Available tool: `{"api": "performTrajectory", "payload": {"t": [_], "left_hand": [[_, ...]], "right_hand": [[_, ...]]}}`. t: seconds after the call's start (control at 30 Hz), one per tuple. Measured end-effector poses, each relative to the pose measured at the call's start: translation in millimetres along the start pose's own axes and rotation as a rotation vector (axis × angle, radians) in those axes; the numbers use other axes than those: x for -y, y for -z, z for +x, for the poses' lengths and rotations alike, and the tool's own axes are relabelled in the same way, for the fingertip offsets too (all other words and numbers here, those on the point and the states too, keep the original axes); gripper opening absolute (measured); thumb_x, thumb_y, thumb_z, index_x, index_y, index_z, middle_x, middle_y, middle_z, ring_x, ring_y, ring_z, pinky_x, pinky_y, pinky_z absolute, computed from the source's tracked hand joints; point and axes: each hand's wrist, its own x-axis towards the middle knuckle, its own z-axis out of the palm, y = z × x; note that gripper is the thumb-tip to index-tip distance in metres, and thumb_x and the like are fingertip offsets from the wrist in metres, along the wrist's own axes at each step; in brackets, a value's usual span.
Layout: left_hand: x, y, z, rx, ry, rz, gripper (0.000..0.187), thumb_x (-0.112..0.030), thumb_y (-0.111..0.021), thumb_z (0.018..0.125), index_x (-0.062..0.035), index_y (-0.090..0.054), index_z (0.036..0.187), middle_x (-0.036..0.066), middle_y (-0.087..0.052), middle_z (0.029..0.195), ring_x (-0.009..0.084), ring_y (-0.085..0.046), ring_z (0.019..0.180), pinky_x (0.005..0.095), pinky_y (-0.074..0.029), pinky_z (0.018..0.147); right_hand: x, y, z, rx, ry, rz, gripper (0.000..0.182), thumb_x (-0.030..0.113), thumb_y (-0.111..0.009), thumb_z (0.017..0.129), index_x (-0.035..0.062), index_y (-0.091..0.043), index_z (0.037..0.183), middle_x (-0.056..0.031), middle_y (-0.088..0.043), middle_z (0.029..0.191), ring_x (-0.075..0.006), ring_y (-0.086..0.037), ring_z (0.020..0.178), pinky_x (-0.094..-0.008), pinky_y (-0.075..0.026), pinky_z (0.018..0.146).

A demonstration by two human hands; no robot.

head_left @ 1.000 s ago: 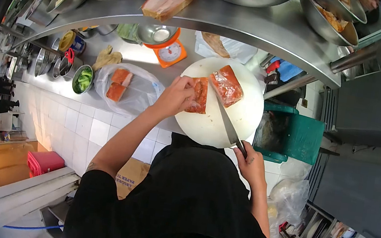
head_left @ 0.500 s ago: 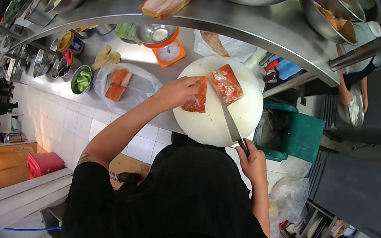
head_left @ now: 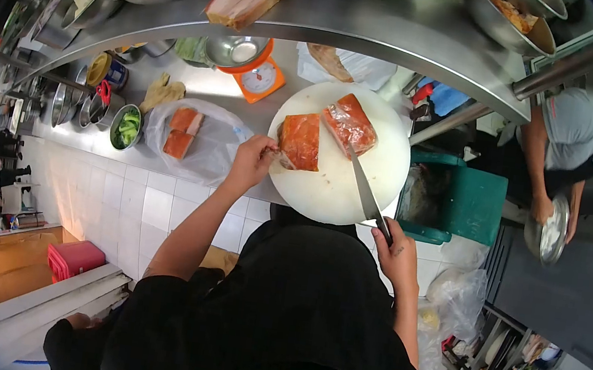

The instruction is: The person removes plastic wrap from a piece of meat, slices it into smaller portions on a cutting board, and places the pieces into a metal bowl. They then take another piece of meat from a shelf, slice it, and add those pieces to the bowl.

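A round white cutting board [head_left: 333,190] lies on the steel counter with two orange salmon pieces on it. My left hand [head_left: 252,163] pinches the near left corner of the left salmon piece [head_left: 300,140], which lies flat. The right salmon piece [head_left: 350,125] sits further back, wrapped in clear film. My right hand [head_left: 394,249] grips the handle of a long knife [head_left: 364,189], whose blade reaches over the board toward the gap between the two pieces.
A clear bag with two more salmon pieces [head_left: 182,132] lies left of the board. An orange kitchen scale [head_left: 256,67] stands behind. A green bin [head_left: 451,202] stands at the right. Another person [head_left: 567,146] at far right holds a metal bowl. A steel shelf [head_left: 406,38] with bowls hangs overhead.
The left salmon piece was tipped up on its edge and now lies flat; my left hand slid down to its near corner. The other person has stepped further into view.
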Motion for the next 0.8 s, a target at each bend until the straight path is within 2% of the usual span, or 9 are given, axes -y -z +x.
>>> {"api": "performTrajectory", "payload": {"t": [0.07, 0.17, 0.2, 0.3, 0.47, 0.57, 0.63, 0.7, 0.8], "left_hand": [[3, -8, 6, -0.041, 0.090, -0.241, 0.018, 0.010, -0.066, 0.095, -0.0004, -0.068, 0.109, 0.009, -0.070, 0.099, 0.0173, -0.067, 0.085, 0.0314, -0.055, 0.076], [0, -8, 31, -0.066, 0.097, -0.378, 0.011, 0.005, -0.069, 0.099, 0.0001, -0.069, 0.109, 0.004, -0.071, 0.100, 0.0102, -0.065, 0.092, 0.0284, -0.054, 0.080], [-4, -3, 41, -0.007, 0.130, -0.483, 0.013, 0.004, -0.065, 0.106, -0.0022, -0.066, 0.118, -0.002, -0.068, 0.112, 0.0076, -0.064, 0.101, 0.0252, -0.053, 0.091], [-57, 26, 74, -0.015, 0.074, -0.691, 0.012, 0.002, -0.067, 0.107, -0.0022, -0.066, 0.118, -0.002, -0.068, 0.112, 0.0067, -0.064, 0.101, 0.0261, -0.053, 0.092], [-136, 37, 114, 0.096, 0.033, -0.767, 0.012, -0.001, -0.070, 0.106, -0.0020, -0.065, 0.117, -0.001, -0.070, 0.108, 0.0083, -0.066, 0.100, 0.0258, -0.054, 0.091], [-180, -7, 120, 0.209, 0.078, -0.844, 0.016, -0.002, -0.073, 0.104, -0.0021, -0.066, 0.118, 0.000, -0.071, 0.106, 0.0083, -0.066, 0.098, 0.0262, -0.055, 0.088], [-209, -50, 120, 0.331, 0.183, -0.987, 0.021, -0.004, -0.074, 0.102, -0.0030, -0.067, 0.121, 0.002, -0.072, 0.109, 0.0107, -0.068, 0.101, 0.0295, -0.056, 0.093], [-213, -113, 126, 0.418, -0.010, -0.780, 0.021, -0.007, -0.077, 0.100, -0.0034, -0.070, 0.119, 0.003, -0.073, 0.105, 0.0118, -0.069, 0.101, 0.0307, -0.057, 0.090], [-230, -206, 133, 0.500, -0.093, -0.633, 0.019, -0.012, -0.081, 0.097, -0.0029, -0.073, 0.111, 0.006, -0.075, 0.102, 0.0141, -0.071, 0.099, 0.0327, -0.058, 0.085]], "right_hand": [[3, 2, 3, 0.040, -0.038, -0.015, 0.033, 0.028, -0.075, 0.105, 0.0030, -0.073, 0.127, -0.0234, -0.075, 0.081, -0.0451, -0.073, 0.074, -0.0494, -0.055, 0.067], [6, 4, 6, 0.062, 0.016, -0.019, 0.033, 0.029, -0.076, 0.105, 0.0045, -0.073, 0.127, -0.0234, -0.075, 0.082, -0.0463, -0.074, 0.076, -0.0504, -0.055, 0.067], [9, 6, 7, 0.086, 0.001, -0.036, 0.033, 0.029, -0.076, 0.105, 0.0050, -0.074, 0.126, -0.0238, -0.075, 0.083, -0.0469, -0.074, 0.078, -0.0512, -0.055, 0.068], [6, 6, 10, 0.109, 0.008, -0.055, 0.032, 0.030, -0.076, 0.104, 0.0055, -0.074, 0.126, -0.0245, -0.075, 0.084, -0.0479, -0.074, 0.081, -0.0526, -0.056, 0.071], [1, 7, 9, 0.101, -0.015, -0.048, 0.034, 0.032, -0.075, 0.104, 0.0064, -0.074, 0.127, -0.0252, -0.075, 0.084, -0.0488, -0.074, 0.083, -0.0548, -0.057, 0.075], [-6, 6, 6, 0.108, 0.012, -0.093, 0.039, 0.037, -0.072, 0.105, 0.0066, -0.073, 0.130, -0.0259, -0.076, 0.086, -0.0498, -0.074, 0.084, -0.0585, -0.057, 0.077], [-7, 6, 5, 0.121, 0.007, -0.082, 0.040, 0.037, -0.072, 0.105, 0.0059, -0.072, 0.130, -0.0263, -0.077, 0.088, -0.0500, -0.074, 0.085, -0.0583, -0.058, 0.078], [-7, 4, 3, 0.115, 0.007, -0.100, 0.041, 0.037, -0.072, 0.106, 0.0054, -0.071, 0.131, -0.0265, -0.077, 0.089, -0.0497, -0.074, 0.085, -0.0582, -0.058, 0.078], [-10, 2, 0, 0.095, 0.044, -0.113, 0.040, 0.036, -0.073, 0.105, 0.0047, -0.071, 0.131, -0.0258, -0.077, 0.089, -0.0491, -0.074, 0.084, -0.0571, -0.057, 0.076]]}}
